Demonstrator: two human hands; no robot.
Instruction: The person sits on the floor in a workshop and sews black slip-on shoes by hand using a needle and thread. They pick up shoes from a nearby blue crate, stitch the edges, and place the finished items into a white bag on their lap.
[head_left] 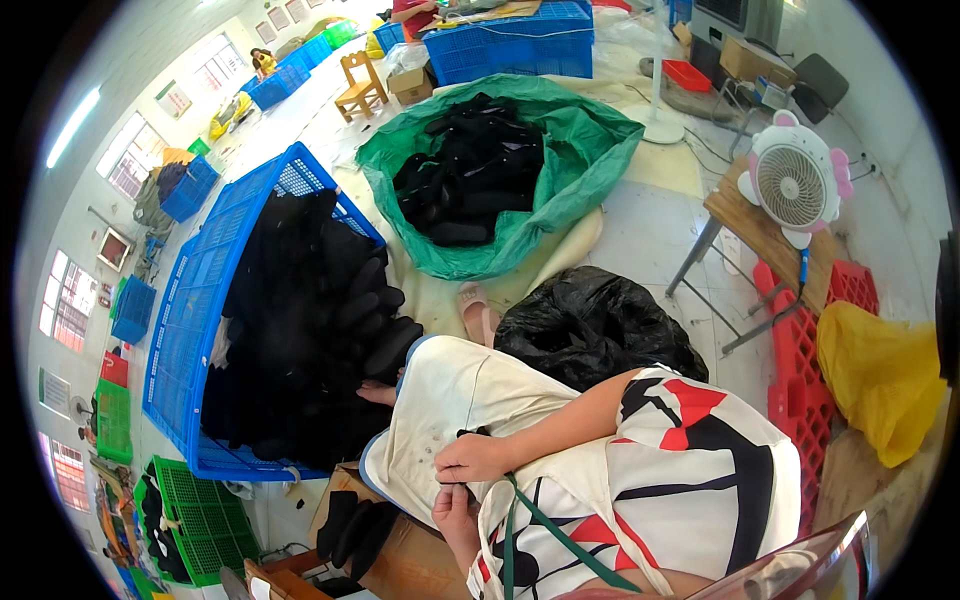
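Observation:
My right hand [476, 458] rests over my lap, its fingers closed on a small piece of black fabric [474, 432]; a dark edge shows above the knuckles. Just below it, my left hand [455, 503] is closed too, its fingertips pinching a dark bit of the same fabric. The hands nearly touch, and most of the piece is hidden. A cream apron [430, 400] covers my lap. Left of it, a tilted blue plastic crate [190, 330] holds a heap of black sock-like pieces [300, 310]. More black pieces [355, 530] lie on cardboard by my left arm.
A large green sack [590, 150] full of black pieces stands ahead. Close to my legs sits a black plastic bag [600, 320]. At the right, a fan [795, 180] stands on a wooden stool [760, 215] beside red crates [800, 390]. A green crate [205, 515] is lower left.

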